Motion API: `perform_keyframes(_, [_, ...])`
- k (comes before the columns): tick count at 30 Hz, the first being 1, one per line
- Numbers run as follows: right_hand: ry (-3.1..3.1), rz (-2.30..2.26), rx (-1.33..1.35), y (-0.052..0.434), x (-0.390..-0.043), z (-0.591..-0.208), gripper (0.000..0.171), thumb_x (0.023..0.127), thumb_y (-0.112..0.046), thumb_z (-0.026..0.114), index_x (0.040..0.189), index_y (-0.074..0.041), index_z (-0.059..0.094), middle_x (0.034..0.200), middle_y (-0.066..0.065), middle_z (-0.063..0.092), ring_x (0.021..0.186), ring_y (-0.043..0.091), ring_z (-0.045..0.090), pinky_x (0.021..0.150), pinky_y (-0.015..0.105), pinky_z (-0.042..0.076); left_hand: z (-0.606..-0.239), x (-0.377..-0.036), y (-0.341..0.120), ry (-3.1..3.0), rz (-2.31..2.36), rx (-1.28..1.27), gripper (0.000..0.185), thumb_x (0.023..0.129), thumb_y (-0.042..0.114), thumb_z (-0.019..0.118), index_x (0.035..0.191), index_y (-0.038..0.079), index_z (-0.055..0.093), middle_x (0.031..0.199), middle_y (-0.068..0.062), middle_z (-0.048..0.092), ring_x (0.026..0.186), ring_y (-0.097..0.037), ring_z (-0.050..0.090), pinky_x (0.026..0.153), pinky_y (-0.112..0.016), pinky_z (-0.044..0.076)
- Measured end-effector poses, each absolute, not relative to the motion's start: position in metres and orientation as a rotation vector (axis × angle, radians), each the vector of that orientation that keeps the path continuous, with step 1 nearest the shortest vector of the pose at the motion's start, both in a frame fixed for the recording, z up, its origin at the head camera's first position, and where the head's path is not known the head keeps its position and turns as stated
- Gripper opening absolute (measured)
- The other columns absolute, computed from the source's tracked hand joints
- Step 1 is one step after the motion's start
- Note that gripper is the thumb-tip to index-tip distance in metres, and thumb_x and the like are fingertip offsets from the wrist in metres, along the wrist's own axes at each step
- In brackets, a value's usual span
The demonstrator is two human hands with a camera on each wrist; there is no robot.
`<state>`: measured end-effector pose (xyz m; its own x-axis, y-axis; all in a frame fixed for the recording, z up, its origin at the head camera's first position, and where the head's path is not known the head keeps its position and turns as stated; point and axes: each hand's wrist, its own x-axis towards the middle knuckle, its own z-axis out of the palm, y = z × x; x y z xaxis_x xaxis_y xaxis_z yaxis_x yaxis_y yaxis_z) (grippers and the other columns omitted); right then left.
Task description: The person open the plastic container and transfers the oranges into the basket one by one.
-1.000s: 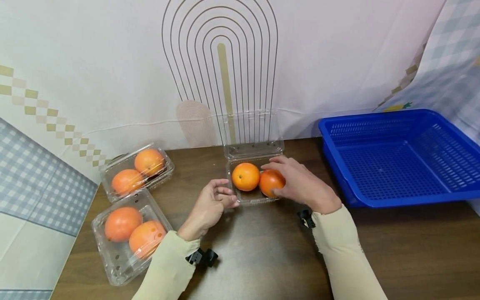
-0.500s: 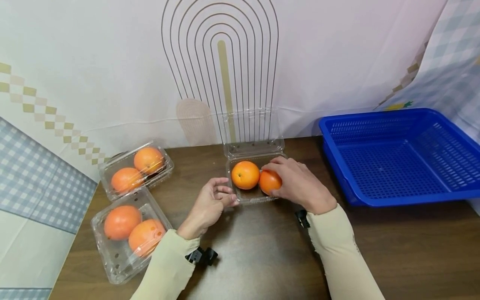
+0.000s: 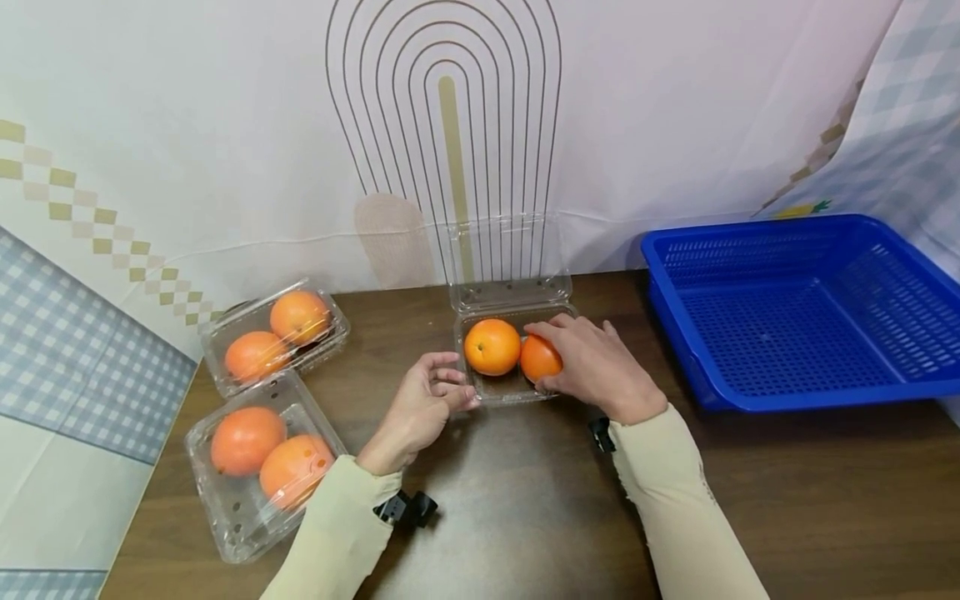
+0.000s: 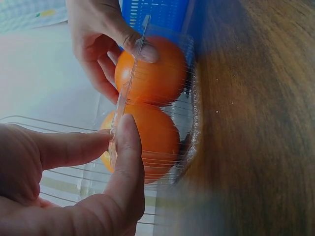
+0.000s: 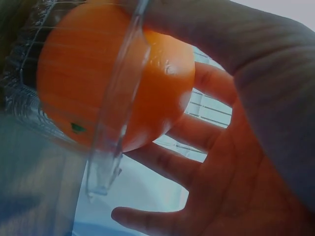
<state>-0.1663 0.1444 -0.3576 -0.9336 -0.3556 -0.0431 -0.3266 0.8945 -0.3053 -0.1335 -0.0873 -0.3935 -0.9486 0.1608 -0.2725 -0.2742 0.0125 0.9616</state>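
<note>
A clear plastic clamshell box (image 3: 510, 398) stands on the table with its lid (image 3: 510, 262) raised against the wall. Two oranges sit side by side in its base: a left orange (image 3: 492, 347) and a right orange (image 3: 540, 358). My right hand (image 3: 600, 367) holds the right orange, thumb in front and fingers behind, as the right wrist view also shows (image 5: 118, 78). At the box's left front corner, my left hand (image 3: 420, 408) pinches the rim between thumb and finger, seen closely in the left wrist view. My right hand partly hides the right orange.
Two closed clear boxes with two oranges each, a back box (image 3: 225, 375) and a front box (image 3: 240, 542), stand at the left. A blue plastic basket (image 3: 697, 358) is at the right. A patterned cloth wall (image 3: 637, 125) closes off the back of the brown table (image 3: 510, 500).
My right hand has shifted slightly left with its fingers still round the right orange, covering a bit more of it. My left hand stays at the box rim.
</note>
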Motion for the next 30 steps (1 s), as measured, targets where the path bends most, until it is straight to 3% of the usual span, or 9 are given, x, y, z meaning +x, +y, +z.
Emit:
perform_keyframes(11, [2.953, -0.466, -0.544, 0.145, -0.166, -0.358, 0.062, 0.081, -0.028, 0.086, 0.137, -0.018, 0.062, 0.132, 0.009, 0.062, 0.122, 0.033, 0.059, 0.115, 0.083, 0.028, -0.393, -0.134, -0.086, 2.002, 2.005, -0.13, 0.053, 0.093, -0.017, 0.059, 0.142, -0.006, 0.042, 0.116, -0.024, 0.052, 0.078, -0.012, 0.067, 0.091, -0.044, 0.067])
perform_keyframes(30, [2.964, -0.541, -0.675, 0.152, -0.161, -0.342, 0.07, 0.074, -0.019, 0.091, 0.137, -0.019, 0.061, 0.14, 0.005, 0.058, 0.122, 0.033, 0.054, 0.119, 0.074, 0.033, -0.393, -0.134, -0.087, 1.984, 2.015, -0.12, 0.055, 0.092, -0.019, 0.058, 0.143, -0.007, 0.041, 0.117, -0.024, 0.05, 0.079, -0.013, 0.067, 0.089, -0.039, 0.067])
